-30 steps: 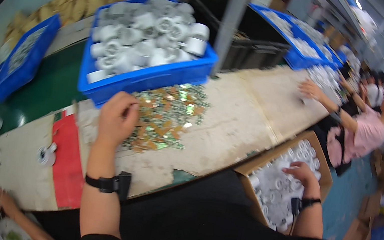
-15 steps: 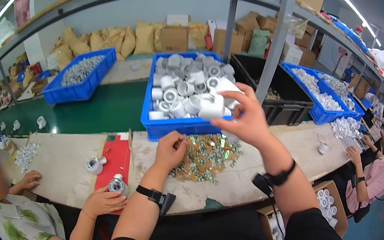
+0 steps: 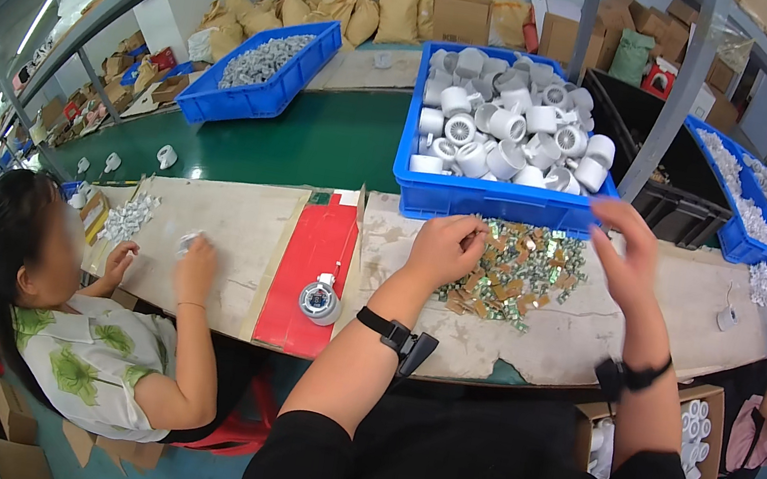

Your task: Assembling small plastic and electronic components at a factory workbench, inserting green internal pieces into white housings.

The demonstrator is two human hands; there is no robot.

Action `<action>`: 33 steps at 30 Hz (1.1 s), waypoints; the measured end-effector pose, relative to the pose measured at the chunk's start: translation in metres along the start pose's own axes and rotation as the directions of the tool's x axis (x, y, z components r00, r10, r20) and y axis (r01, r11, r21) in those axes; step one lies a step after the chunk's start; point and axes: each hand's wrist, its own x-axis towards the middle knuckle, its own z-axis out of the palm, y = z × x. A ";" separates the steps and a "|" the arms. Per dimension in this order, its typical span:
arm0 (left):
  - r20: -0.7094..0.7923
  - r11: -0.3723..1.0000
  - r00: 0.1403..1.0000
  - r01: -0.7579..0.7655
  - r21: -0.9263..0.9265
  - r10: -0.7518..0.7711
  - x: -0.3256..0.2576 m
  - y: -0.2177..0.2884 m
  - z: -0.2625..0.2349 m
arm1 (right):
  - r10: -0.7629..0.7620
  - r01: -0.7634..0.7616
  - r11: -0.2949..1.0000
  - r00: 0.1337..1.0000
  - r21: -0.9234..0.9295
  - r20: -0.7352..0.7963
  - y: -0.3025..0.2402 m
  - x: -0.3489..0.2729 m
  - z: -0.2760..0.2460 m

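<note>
My left hand [image 3: 448,250] is closed at the left side of a pile of small green and tan circuit boards [image 3: 513,287]; whatever its fingers pinch is too hidden to name. To the right of the pile, my right hand [image 3: 626,255] is raised, slightly smeared, with thumb and fingers apart and no object visible in them. Just behind the pile stands a blue bin [image 3: 496,205] heaped with white cup-shaped plastic housings [image 3: 509,124]. A small whitish piece [image 3: 616,241] shows behind my right fingers; its kind is unclear.
On a red sheet [image 3: 304,257] stands a round white-and-grey device [image 3: 320,300]. A co-worker [image 3: 95,323] sits at left, one hand on a small white piece. A black crate [image 3: 664,200], a metal post [image 3: 676,96] and a carton of white parts [image 3: 696,434] are at right.
The view has swung left. My right hand has dropped away from the white housing it held at the bin. The co-worker's hand has moved left, and one device is left on the red sheet.
</note>
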 end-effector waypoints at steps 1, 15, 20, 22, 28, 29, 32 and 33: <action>0.034 1.000 0.999 -0.002 0.002 0.002 0.002 0.003 0.001 | -0.107 0.098 0.984 0.993 -0.145 -0.056 0.002 -0.029 -0.022; 0.054 0.995 0.998 -0.036 0.093 0.031 0.003 -0.006 0.000 | 0.989 -0.831 0.057 0.121 -0.553 -0.080 0.052 -0.441 -0.173; 0.108 0.999 0.994 0.026 0.035 -0.030 0.002 -0.014 0.007 | 0.943 -0.556 0.107 0.320 -0.825 -0.094 0.001 -0.391 -0.116; 0.127 0.999 0.991 0.046 0.023 -0.049 0.002 -0.019 0.009 | 0.934 -0.571 0.137 0.347 -0.810 -0.087 0.014 -0.414 -0.124; 0.159 0.995 0.983 0.095 0.004 -0.094 -0.005 -0.025 0.009 | 0.885 -0.594 0.168 0.442 -0.787 -0.145 0.010 -0.391 -0.168; 0.161 0.994 0.982 0.105 -0.009 -0.102 -0.004 -0.024 0.010 | 0.888 -0.588 0.155 0.434 -0.794 -0.149 0.014 -0.393 -0.183; 0.163 0.997 0.984 0.076 -0.024 -0.071 -0.002 -0.026 0.005 | 0.971 -0.727 0.045 0.192 -0.685 -0.140 0.030 -0.393 -0.230; 0.164 0.996 0.984 0.083 -0.032 -0.077 -0.003 -0.026 0.005 | 0.972 -0.723 0.038 0.188 -0.690 -0.143 0.028 -0.396 -0.237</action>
